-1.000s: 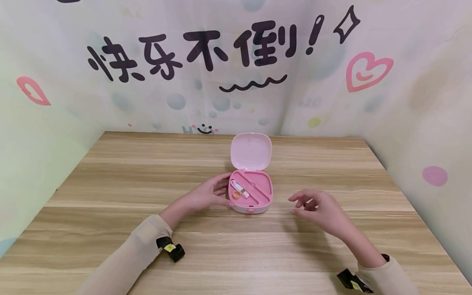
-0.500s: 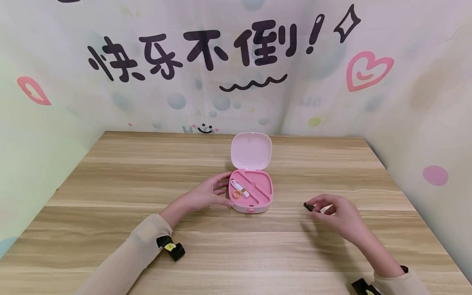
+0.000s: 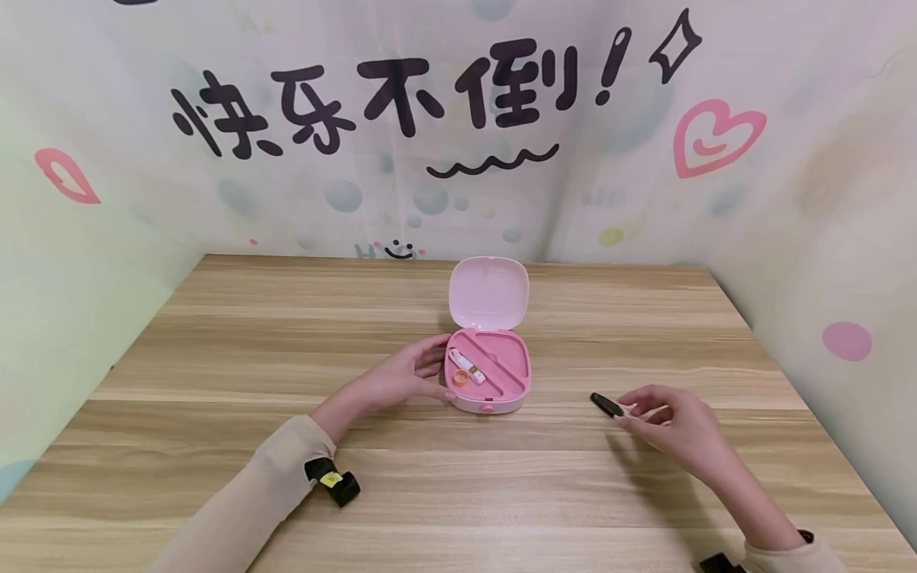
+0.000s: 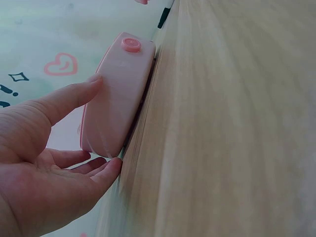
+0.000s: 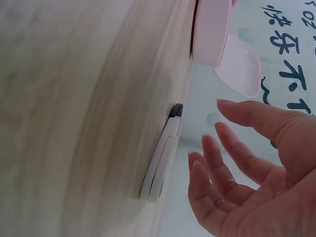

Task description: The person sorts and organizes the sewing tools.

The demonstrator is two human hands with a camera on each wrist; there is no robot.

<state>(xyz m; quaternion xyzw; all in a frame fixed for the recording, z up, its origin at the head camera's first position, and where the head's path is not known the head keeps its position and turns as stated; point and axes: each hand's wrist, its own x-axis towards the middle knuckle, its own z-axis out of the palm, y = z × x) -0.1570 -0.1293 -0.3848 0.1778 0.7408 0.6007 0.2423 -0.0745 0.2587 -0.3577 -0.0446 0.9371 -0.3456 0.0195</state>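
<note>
The pink box [image 3: 510, 406] stands with its lid [image 3: 489, 294] up. My left hand [image 3: 401, 378] holds its left side, thumb on the front wall and fingers against the side [image 4: 64, 163]. Inside, a white bundle with a gold band [image 3: 467, 366] and a small orange ring [image 3: 461, 377] lie in the left compartment. Right of the box, white-handled thread snips [image 5: 163, 158] with a black tip cover [image 3: 606, 403] lie on the table. My right hand [image 3: 680, 426] is beside them, fingers loosely bent and apart from the handles in the right wrist view [image 5: 247, 168].
The wood-grain table [image 3: 286, 318] spreads around the box. A printed cloth backdrop [image 3: 458, 215] with large black writing hangs behind the table and along both sides. Black camera straps [image 3: 333, 481] sit on the wrists.
My right hand has moved right and toward me, laid the thread snips on the table and let go of them. My left hand and the box have stayed in place.
</note>
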